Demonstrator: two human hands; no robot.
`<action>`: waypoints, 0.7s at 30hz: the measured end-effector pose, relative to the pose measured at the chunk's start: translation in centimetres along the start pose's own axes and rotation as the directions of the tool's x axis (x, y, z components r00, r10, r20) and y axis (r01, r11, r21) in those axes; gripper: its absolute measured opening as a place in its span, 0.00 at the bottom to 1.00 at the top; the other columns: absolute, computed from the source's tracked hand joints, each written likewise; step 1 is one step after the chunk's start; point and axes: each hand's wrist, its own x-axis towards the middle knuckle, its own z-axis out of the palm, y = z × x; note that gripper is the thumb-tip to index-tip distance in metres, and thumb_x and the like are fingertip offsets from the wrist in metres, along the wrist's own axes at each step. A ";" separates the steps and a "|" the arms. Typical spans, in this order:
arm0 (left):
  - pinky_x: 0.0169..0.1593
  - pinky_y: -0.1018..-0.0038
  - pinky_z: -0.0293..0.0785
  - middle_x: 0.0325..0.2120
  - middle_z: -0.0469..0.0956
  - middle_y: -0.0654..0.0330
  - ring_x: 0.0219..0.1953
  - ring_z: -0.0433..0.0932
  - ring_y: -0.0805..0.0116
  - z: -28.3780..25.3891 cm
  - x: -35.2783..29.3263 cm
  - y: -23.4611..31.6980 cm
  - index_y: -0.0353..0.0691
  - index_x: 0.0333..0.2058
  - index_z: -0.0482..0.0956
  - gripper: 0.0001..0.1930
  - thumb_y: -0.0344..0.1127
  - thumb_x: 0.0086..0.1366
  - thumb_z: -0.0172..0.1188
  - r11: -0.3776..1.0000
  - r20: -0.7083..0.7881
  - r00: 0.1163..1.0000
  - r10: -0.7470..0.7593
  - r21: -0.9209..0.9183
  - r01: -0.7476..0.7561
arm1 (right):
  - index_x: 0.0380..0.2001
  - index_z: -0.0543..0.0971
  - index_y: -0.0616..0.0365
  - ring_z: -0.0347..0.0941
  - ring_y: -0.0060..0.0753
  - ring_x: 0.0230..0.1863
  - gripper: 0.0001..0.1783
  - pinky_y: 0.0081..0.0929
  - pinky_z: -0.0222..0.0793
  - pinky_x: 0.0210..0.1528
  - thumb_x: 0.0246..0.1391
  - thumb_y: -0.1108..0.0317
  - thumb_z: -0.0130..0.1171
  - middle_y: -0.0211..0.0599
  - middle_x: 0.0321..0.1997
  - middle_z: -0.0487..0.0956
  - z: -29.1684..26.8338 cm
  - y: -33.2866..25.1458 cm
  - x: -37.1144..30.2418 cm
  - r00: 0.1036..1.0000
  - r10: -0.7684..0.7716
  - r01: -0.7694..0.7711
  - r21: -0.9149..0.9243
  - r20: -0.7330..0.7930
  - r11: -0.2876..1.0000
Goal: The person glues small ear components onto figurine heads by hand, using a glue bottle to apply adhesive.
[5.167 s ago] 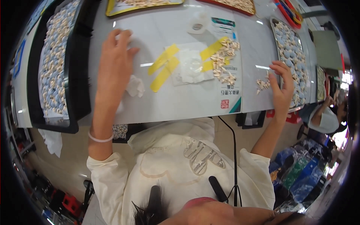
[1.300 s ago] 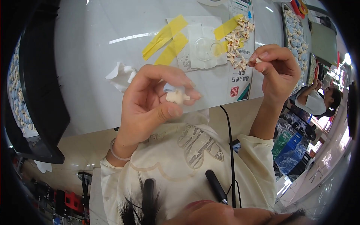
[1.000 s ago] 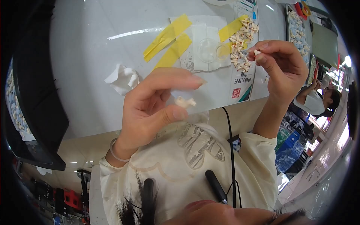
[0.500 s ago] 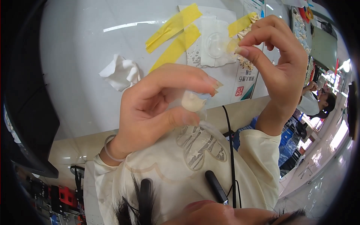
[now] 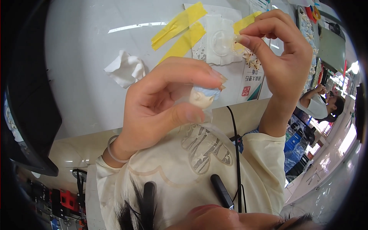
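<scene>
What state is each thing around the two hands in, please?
Left hand: closed on the blue-cream piece.
Blue-cream piece: held in the air.
Right hand: bent into a pinch; contents unclear.
Tissue: crumpled.
Yellow tape: in separate strips.
White sheet: spread out, spotted at one corner.
Clear disc: lying on the white sheet.
Cream pieces: loose, clustered, partly hidden by the right hand.

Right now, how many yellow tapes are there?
4: upper left strip, lower left strip, right strip by the right hand, and a partly hidden yellow patch below that strip. More could hide behind the hand.
</scene>
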 end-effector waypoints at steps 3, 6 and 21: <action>0.40 0.73 0.72 0.38 0.69 0.52 0.38 0.74 0.62 0.3 0.1 0.4 0.36 0.38 0.70 0.21 0.44 0.51 0.63 0.996 -0.029 0.997 -0.075 -0.046 0.074 | 0.19 0.75 0.65 0.67 0.22 0.28 0.05 0.16 0.61 0.32 0.32 0.81 0.60 0.33 0.24 0.71 -0.7 0.4 -0.9 0.994 0.101 -0.102 0.037 0.032 0.994; 0.38 0.75 0.72 0.38 0.69 0.52 0.38 0.75 0.61 0.5 0.1 0.1 0.37 0.37 0.68 0.22 0.44 0.50 0.64 0.991 -0.026 0.996 -0.084 -0.111 0.080 | 0.19 0.75 0.65 0.67 0.21 0.27 0.05 0.15 0.61 0.32 0.34 0.82 0.60 0.32 0.24 0.71 -0.6 0.4 -1.1 0.997 0.009 -0.015 0.072 0.078 0.997; 0.50 0.70 0.65 0.40 0.71 0.51 0.45 0.71 0.64 -0.2 -0.4 -0.3 0.29 0.41 0.70 0.21 0.19 0.44 0.63 0.985 0.059 0.997 0.040 -0.170 -0.029 | 0.19 0.73 0.62 0.59 0.24 0.27 0.12 0.18 0.52 0.30 0.29 0.73 0.66 0.34 0.25 0.67 1.8 -3.1 -5.8 0.988 0.037 0.058 0.590 -0.148 0.806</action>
